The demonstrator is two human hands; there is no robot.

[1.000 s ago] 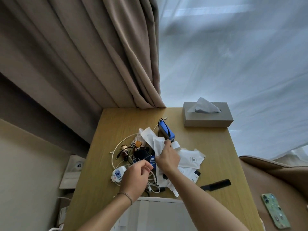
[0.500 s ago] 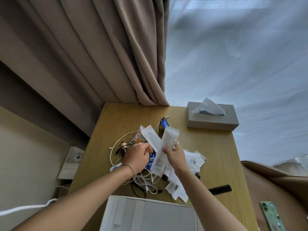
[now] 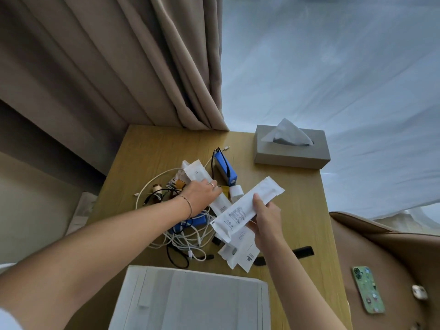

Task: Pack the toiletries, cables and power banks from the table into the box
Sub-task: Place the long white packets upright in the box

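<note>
I see the wooden table (image 3: 297,186) filling the middle of my view, with a beige curtain (image 3: 119,67) hanging behind its far left corner. At the near edge sits the white box (image 3: 190,298), seen from above. A grey tissue box (image 3: 291,154) stands at the far right corner of the table, well apart from the clutter. To the right, on a brown seat, lies a green phone (image 3: 367,292).

In the middle of the table I have a heap: tangled white cables (image 3: 188,241), a blue power bank (image 3: 225,169) at the far side, and more white sachets (image 3: 240,253) nearer me. My right hand (image 3: 266,219) grips a long white packet (image 3: 247,207) with fingers curled round it, lifted above the heap and tilted. My left hand (image 3: 202,195) reaches into the pile and rests on another white packet (image 3: 197,173); I cannot tell whether its fingers are closed on it. A black comb (image 3: 303,252) lies by my right forearm.
</note>
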